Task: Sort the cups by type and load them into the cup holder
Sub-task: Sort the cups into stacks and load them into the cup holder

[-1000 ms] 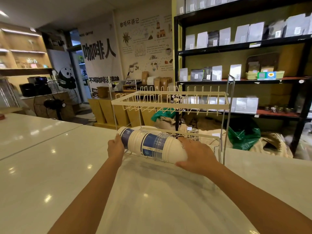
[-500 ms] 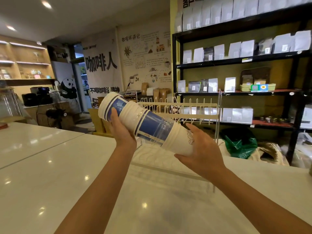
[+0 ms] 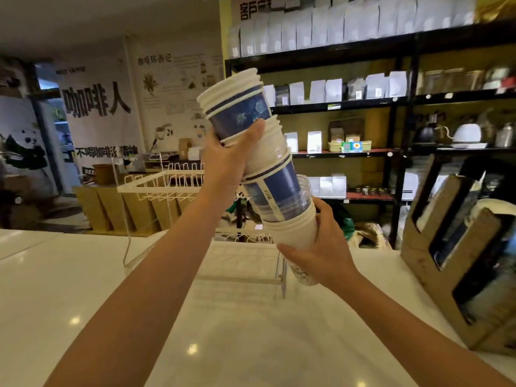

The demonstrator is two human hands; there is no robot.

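A mixed stack of nested cups, white paper, blue-printed paper and clear plastic, is held nearly upright and tilted in mid-air over the counter. My left hand grips the stack near its upper part, around the blue and white cups. My right hand grips the bottom white cups, with a clear plastic cup end showing below my palm. A brown cardboard cup holder with dark slots stands at the right edge of the counter.
A white wire rack stands on the white counter behind my arms, its lower tray under the stack. Black shelves with bags and kettles fill the back right.
The cup stack was lifted out of the wire rack's lower tier and swung from lying sideways to nearly upright. Both hands rose with it, and the view turned right, revealing the cardboard holder.
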